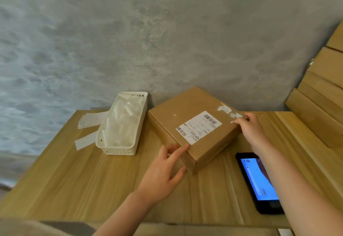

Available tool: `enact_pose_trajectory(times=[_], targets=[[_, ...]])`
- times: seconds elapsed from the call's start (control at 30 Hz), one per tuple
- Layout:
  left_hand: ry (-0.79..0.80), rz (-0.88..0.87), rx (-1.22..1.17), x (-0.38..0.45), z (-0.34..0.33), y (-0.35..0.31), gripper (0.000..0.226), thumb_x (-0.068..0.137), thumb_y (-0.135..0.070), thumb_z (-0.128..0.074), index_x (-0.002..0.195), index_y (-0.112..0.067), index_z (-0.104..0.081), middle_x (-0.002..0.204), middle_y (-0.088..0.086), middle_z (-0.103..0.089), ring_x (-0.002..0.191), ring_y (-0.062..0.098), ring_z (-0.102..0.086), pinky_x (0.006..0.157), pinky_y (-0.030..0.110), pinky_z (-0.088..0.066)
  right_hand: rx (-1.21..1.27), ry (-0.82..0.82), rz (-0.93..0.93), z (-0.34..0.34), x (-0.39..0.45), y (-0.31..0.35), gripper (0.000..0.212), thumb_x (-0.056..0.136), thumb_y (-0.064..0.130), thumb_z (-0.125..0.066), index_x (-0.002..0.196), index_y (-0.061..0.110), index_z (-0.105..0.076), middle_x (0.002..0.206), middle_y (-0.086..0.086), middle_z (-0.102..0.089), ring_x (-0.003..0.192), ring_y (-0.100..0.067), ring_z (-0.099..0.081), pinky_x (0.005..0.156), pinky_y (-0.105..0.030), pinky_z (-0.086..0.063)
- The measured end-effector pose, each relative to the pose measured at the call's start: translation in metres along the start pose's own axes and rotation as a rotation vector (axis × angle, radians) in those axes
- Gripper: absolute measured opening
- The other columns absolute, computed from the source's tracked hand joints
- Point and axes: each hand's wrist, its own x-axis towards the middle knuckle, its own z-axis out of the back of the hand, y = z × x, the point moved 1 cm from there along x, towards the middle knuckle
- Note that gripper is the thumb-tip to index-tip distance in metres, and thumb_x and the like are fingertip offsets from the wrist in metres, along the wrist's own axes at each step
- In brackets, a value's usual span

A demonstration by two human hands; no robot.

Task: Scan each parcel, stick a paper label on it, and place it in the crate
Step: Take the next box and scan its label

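Observation:
A flat brown cardboard parcel [187,117] lies on the wooden table [83,176], turned at an angle. A white printed label with barcodes [199,127] is stuck on its top. My left hand [165,170] grips the near left corner, fingers on the top edge and side. My right hand [251,126] holds the far right corner. A white plastic crate [118,148] stands to the left of the parcel, with pale wrapped items inside.
A black phone [259,182] with a lit blue screen lies face up near my right forearm. Two white paper strips [87,130] lie left of the crate. Wooden steps [319,94] rise at the right. A grey wall backs the table.

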Motion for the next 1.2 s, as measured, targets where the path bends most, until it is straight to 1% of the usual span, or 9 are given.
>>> enact_pose_trajectory(times=[0.2,0.37,0.47,0.6,0.77,0.9,1.0,1.1,1.2], targets=[[-0.18,-0.084,0.119,0.023,0.024,0.011,0.051,0.091,-0.038,-0.057,0.14,-0.028,-0.049,0.134,-0.007,-0.044,0.128,0.014,-0.041,0.111,0.035,-0.034,-0.036,0.163,0.008,-0.003,0.023,0.009,0.043,0.095,0.024,-0.054,0.137,0.02,-0.048,0.136,-0.006,-0.054,0.122,-0.024,-0.052,0.099,-0.039,-0.046],[-0.025,-0.067,0.261,0.037,0.029,0.029,0.05,0.093,-0.047,-0.046,0.142,-0.034,-0.045,0.152,-0.012,-0.041,0.148,0.016,-0.026,0.123,0.044,-0.017,-0.22,0.075,0.111,0.0,0.006,0.013,0.057,0.1,0.039,-0.051,0.151,0.025,-0.03,0.154,-0.001,-0.039,0.139,-0.023,-0.04,0.109,-0.043,-0.037],[-0.084,-0.058,0.336,0.036,0.025,0.026,0.043,0.094,-0.049,-0.046,0.134,-0.035,-0.053,0.143,-0.012,-0.05,0.135,0.018,-0.043,0.111,0.043,-0.033,-0.297,-0.015,0.153,0.009,-0.02,-0.001,0.06,0.099,0.037,-0.053,0.151,0.021,-0.029,0.151,-0.003,-0.043,0.135,-0.025,-0.044,0.104,-0.041,-0.039],[-0.175,-0.027,0.454,0.038,0.014,0.016,0.042,0.092,-0.055,-0.045,0.127,-0.037,-0.059,0.131,-0.011,-0.058,0.112,0.023,-0.054,0.096,0.042,-0.038,-0.528,0.025,0.065,0.029,-0.048,-0.03,0.07,0.095,0.037,-0.059,0.152,0.016,-0.025,0.15,-0.01,-0.041,0.133,-0.028,-0.046,0.101,-0.039,-0.043],[-0.225,-0.044,0.504,0.04,-0.001,-0.002,0.042,0.091,-0.051,-0.047,0.125,-0.032,-0.062,0.124,-0.003,-0.061,0.1,0.027,-0.053,0.084,0.042,-0.041,-0.771,0.021,-0.054,0.045,-0.075,-0.044,0.097,0.078,0.073,-0.058,0.149,0.012,-0.029,0.143,-0.014,-0.042,0.128,-0.03,-0.045,0.1,-0.04,-0.044],[-0.196,-0.03,0.524,0.039,-0.005,-0.011,0.046,0.091,-0.048,-0.052,0.132,-0.028,-0.058,0.129,0.0,-0.059,0.109,0.029,-0.053,0.088,0.044,-0.042,-0.879,0.136,-0.185,0.053,-0.099,-0.046,0.101,0.065,0.084,-0.059,0.135,0.013,-0.042,0.119,-0.005,-0.048,0.105,-0.022,-0.051,0.083,-0.033,-0.047],[-0.203,-0.055,0.47,0.031,-0.003,-0.006,0.052,0.09,-0.046,-0.049,0.135,-0.023,-0.056,0.137,0.0,-0.058,0.124,0.03,-0.052,0.107,0.047,-0.032,-0.995,0.226,-0.24,0.051,-0.114,-0.051,0.112,0.065,0.082,-0.063,0.145,0.012,-0.03,0.133,-0.005,-0.041,0.113,-0.022,-0.051,0.081,-0.03,-0.045],[-0.237,-0.034,0.412,0.021,0.004,0.007,0.052,0.089,-0.042,-0.052,0.136,-0.021,-0.055,0.147,0.0,-0.051,0.142,0.031,-0.038,0.12,0.052,-0.017,-0.995,0.159,-0.223,0.047,-0.119,-0.056,0.099,0.066,0.072,-0.07,0.138,0.012,-0.036,0.121,-0.004,-0.042,0.105,-0.02,-0.051,0.075,-0.029,-0.046],[-0.263,0.019,0.275,0.017,0.012,0.023,0.054,0.089,-0.043,-0.051,0.137,-0.018,-0.052,0.151,0.004,-0.043,0.146,0.03,-0.03,0.121,0.051,-0.019,-0.89,0.086,-0.22,0.047,-0.119,-0.058,0.086,0.063,0.059,-0.076,0.127,0.014,-0.041,0.108,-0.002,-0.041,0.096,-0.021,-0.051,0.067,-0.029,-0.044]])
